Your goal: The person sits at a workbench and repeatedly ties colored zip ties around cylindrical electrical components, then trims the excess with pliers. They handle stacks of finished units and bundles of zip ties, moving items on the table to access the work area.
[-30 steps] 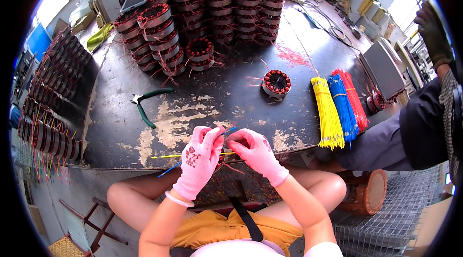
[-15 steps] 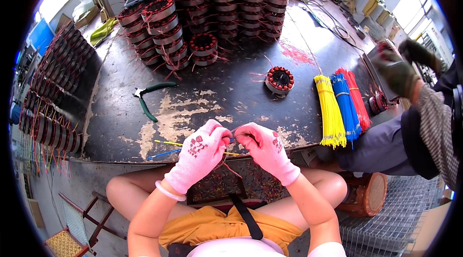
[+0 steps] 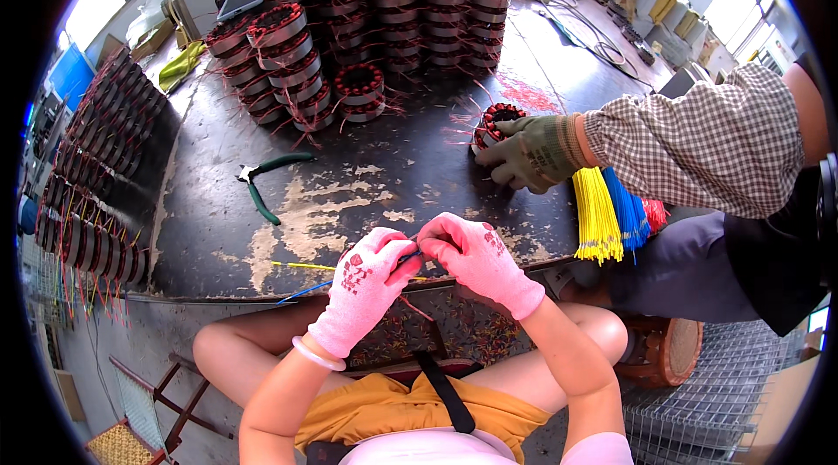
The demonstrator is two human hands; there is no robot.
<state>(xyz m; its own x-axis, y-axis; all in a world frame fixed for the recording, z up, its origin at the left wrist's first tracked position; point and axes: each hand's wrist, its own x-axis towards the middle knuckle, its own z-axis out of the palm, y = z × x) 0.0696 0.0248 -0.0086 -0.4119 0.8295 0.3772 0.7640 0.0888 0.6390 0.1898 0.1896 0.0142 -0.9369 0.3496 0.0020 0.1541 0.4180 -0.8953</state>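
Tabletop (image 3: 419, 164) dark, worn nr gloved hands (image 3: 362, 282); windows (image 3: 738, 11) bkgd L+R.

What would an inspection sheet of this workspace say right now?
Surface: dark table, pale worn patches near the front.
Job's things: yellow wire and blue wire by the left hand; wound ring under a co-worker's gloved hand.
Clutter: open pliers; coloured scraps on the floor.
Hands: left hand and right hand, fingertips close together; exact grip hidden.
Cables: loose loops, far right.
Surroundings: stacked wound rings, chair, wire mesh.

Thin blue wire (image 3: 305, 292), slanting, yellow wire (image 3: 301, 266) near it, straight
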